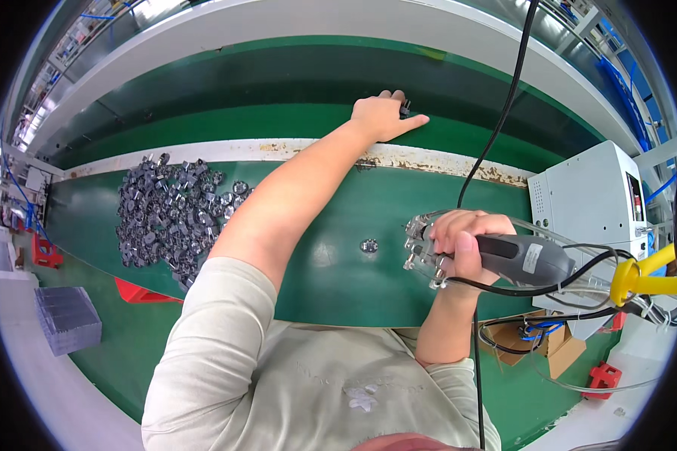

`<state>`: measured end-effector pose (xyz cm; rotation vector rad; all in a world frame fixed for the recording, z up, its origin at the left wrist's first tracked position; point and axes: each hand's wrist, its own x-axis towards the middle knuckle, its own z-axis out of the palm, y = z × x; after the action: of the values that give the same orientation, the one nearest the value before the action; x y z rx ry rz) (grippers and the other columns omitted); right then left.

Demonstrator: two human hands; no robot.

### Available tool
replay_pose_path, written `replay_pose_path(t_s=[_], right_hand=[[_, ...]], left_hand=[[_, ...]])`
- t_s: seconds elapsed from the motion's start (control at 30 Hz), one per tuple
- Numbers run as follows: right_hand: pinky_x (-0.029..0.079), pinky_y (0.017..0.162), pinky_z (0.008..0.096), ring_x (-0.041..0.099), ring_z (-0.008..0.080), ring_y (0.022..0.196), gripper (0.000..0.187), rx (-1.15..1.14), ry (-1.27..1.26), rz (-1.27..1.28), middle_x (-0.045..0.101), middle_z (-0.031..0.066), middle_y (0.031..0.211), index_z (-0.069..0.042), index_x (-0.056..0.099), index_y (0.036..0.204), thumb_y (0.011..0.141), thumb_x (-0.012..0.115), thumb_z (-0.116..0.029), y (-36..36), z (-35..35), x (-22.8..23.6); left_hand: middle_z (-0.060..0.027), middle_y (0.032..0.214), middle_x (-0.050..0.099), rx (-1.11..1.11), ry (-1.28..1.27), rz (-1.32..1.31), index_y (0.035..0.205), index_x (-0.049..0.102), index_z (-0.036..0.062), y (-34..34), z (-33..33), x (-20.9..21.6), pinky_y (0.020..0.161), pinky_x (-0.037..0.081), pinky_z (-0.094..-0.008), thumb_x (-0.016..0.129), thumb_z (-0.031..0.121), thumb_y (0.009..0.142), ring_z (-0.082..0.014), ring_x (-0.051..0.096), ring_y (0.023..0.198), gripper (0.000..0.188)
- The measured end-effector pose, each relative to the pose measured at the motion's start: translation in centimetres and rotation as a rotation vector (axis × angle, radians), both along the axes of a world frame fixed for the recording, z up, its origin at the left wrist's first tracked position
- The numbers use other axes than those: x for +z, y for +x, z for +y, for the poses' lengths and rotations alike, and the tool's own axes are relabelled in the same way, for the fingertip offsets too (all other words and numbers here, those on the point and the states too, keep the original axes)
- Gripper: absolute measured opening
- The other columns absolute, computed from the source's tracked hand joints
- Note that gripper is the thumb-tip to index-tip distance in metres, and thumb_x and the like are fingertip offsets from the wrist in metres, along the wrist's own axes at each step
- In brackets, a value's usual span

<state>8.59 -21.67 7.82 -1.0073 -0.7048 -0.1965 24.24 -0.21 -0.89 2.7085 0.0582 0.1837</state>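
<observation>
My left hand reaches far over the bench onto the green conveyor belt. Its thumb is spread away from the fingers, and a small dark part lies in the gap beside them. My right hand is wrapped round a grey electric screwdriver, whose tip end points left inside a clear plastic guard. One small round component sits alone on the green bench top, between my left forearm and the screwdriver. A big heap of similar dark components covers the left of the bench.
A worn white rail divides bench from belt. At the right stands a white machine box, with a yellow bracket and cables nearby. A black cable hangs across. On the floor are a cardboard box and grey stacked sheets.
</observation>
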Motion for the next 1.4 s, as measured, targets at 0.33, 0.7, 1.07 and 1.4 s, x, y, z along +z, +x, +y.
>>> replay_pose_path(t_s=[0.33,0.7,1.07,1.4], right_hand=[[0.055,0.062,0.0324,0.061,0.0175,0.063,0.028,0.03,-0.01,-0.03,0.06,0.0078,0.071,-0.003,0.052,0.092,0.082,0.077,0.002,0.3,-0.1,0.0],[0.054,0.055,0.0372,0.057,0.0171,0.052,0.029,0.261,0.062,0.059,0.058,0.0075,0.064,-0.004,0.051,0.089,0.082,0.08,0.0,-0.4,-0.2,0.7],[0.051,0.053,0.0369,0.056,0.0186,0.051,0.033,0.378,-0.01,0.099,0.057,0.0063,0.063,-0.005,0.053,0.088,0.085,0.084,-0.017,-1.1,1.2,0.6],[0.051,0.055,0.0378,0.055,0.0187,0.052,0.028,0.433,-0.128,-0.006,0.055,0.0057,0.065,-0.006,0.051,0.093,0.09,0.072,-0.024,-1.0,1.3,0.2]], left_hand=[[-0.0128,0.101,0.069,-0.097,0.084,-0.073,0.111,0.061,0.0111,1.7,1.0,-0.9,0.082,0.055,-0.0478,0.056,0.036,0.097,-0.034,0.068,0.097,0.029],[-0.0115,0.092,0.066,-0.039,0.203,0.124,0.101,0.059,0.0108,-24.0,3.7,3.7,0.072,0.051,-0.0483,0.062,0.026,0.095,-0.0351,0.066,0.086,0.017],[-0.0088,0.102,0.063,-0.185,0.049,0.002,0.102,0.068,0.0077,-25.2,4.5,4.6,0.091,0.046,-0.0412,0.075,0.028,0.082,-0.0287,0.059,0.103,0.03],[-0.0041,0.103,0.062,-0.431,-0.127,-0.081,0.106,0.072,0.0097,-23.3,0.2,1.6,0.09,0.044,-0.0387,0.08,0.024,0.073,-0.0242,0.058,0.106,0.036]])
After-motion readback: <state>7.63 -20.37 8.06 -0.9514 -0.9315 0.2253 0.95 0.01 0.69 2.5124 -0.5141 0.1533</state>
